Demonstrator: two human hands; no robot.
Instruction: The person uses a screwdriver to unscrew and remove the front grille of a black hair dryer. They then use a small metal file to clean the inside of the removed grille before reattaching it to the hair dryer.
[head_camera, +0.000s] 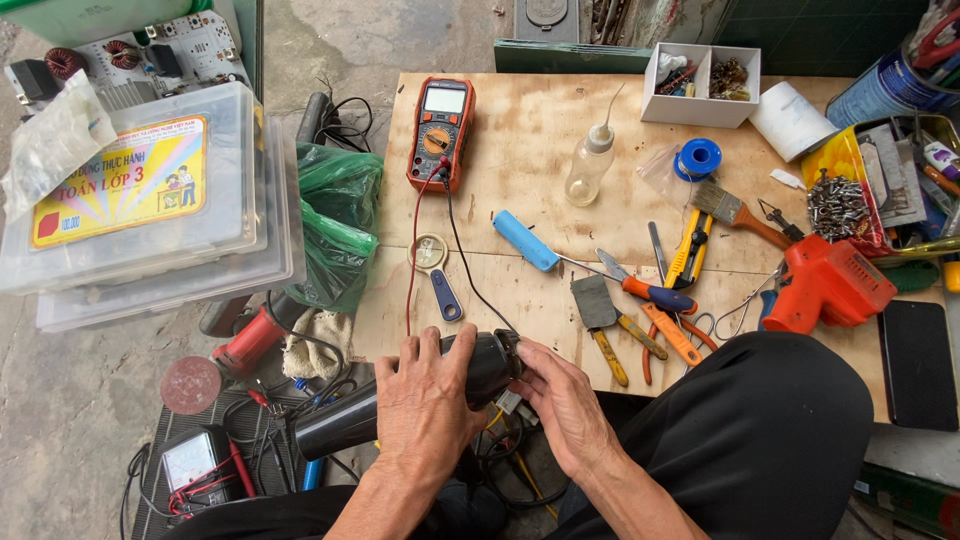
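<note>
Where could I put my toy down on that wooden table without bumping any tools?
Bare wood lies between the orange multimeter and the clear squeeze bottle, and along the table in front of the blue cylinder, near the left hand. The right side, around the pliers and orange tool, is crowded.

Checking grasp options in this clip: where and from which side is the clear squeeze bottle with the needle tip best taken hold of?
Grip the squeeze bottle around its wide clear body, fingers coming from the near side. It stands upright with bare wood around it, and the thin needle tip on top is too slender to hold.
</note>
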